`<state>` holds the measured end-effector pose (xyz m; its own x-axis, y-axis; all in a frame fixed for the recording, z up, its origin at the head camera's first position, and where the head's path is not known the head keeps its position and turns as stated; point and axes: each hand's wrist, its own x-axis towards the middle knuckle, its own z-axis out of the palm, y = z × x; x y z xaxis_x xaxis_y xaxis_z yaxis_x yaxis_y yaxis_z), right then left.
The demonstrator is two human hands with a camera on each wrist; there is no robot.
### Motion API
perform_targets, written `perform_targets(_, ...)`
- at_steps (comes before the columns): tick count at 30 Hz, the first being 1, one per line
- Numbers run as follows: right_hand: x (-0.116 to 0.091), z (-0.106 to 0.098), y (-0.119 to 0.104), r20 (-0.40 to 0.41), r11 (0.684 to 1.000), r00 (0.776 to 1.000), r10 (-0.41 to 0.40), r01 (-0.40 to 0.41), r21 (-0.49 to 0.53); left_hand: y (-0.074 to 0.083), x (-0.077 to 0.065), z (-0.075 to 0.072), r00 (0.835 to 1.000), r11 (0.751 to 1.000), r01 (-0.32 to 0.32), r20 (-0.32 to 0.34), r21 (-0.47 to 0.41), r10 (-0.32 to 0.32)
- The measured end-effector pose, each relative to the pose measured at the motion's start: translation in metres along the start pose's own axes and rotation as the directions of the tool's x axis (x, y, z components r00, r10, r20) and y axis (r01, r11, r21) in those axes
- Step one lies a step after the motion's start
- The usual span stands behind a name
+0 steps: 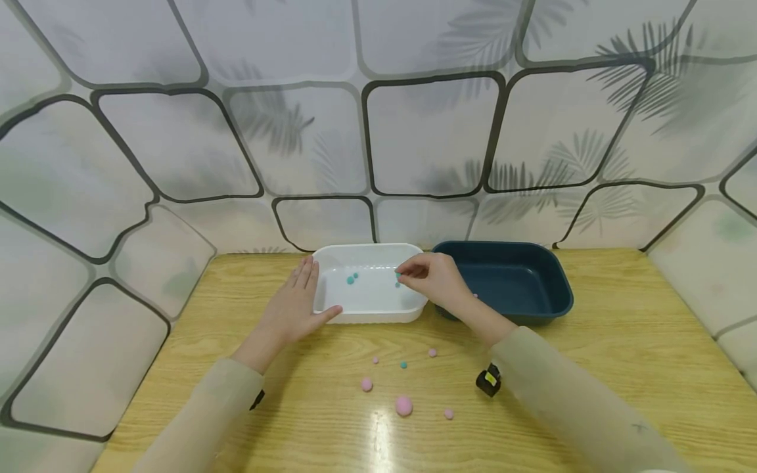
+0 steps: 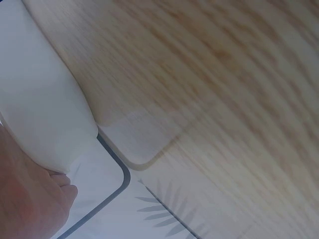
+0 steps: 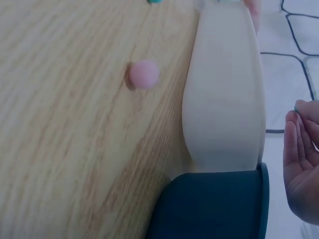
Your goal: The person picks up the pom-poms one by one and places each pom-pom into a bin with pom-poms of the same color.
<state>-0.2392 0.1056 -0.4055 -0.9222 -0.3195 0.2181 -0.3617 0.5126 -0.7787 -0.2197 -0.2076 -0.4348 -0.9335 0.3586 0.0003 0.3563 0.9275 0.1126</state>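
Note:
My right hand (image 1: 440, 279) is over the right side of a white plastic basin (image 1: 369, 317), its thumb and fingertips pinching a small teal ball (image 1: 399, 275). In the right wrist view, that right hand (image 3: 305, 159) appears beside the white basin's wall (image 3: 224, 89), fingertips together. My left hand (image 1: 292, 309) rests on the basin's left rim with straight fingers and the thumb spread along the near edge; the left wrist view shows the left hand (image 2: 32, 199) against the white wall. Inside the basin lie several small teal balls (image 1: 350, 280).
A dark blue basin (image 1: 503, 315) stands right beside the white one, with a bit of pink (image 1: 475, 295) showing past my wrist. On the wooden table in front lie several pink balls (image 1: 404, 405) and one teal ball (image 1: 403, 364). A patterned curtain (image 1: 432, 138) hangs behind.

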Motion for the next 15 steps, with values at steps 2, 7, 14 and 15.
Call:
perform_targets(2, 0.005, 0.000, 0.002, 0.002, 1.000, 1.000, 0.020, -0.020, -0.006, 0.000, 0.000, 0.000, 1.000, 1.000, -0.001, -0.003, 0.000, 0.001)
perform_targets(7, 0.018, 0.003, 0.009, -0.002, 0.998, 0.998, 0.069, -0.069, -0.008, 0.001, -0.001, -0.001, 1.000, 1.000, -0.004, -0.003, -0.004, 0.004)
perform_targets(14, 0.028, 0.008, 0.016, 0.008, 0.993, 0.993, 0.116, -0.116, -0.008, 0.001, -0.001, -0.002, 1.000, 1.000, -0.003, -0.006, 0.000, 0.003)
perform_targets(15, 0.029, 0.008, 0.017, 0.008, 0.993, 0.993, 0.116, -0.116, -0.008, 0.000, -0.001, -0.001, 1.000, 1.000, -0.003, -0.008, 0.002, 0.003)
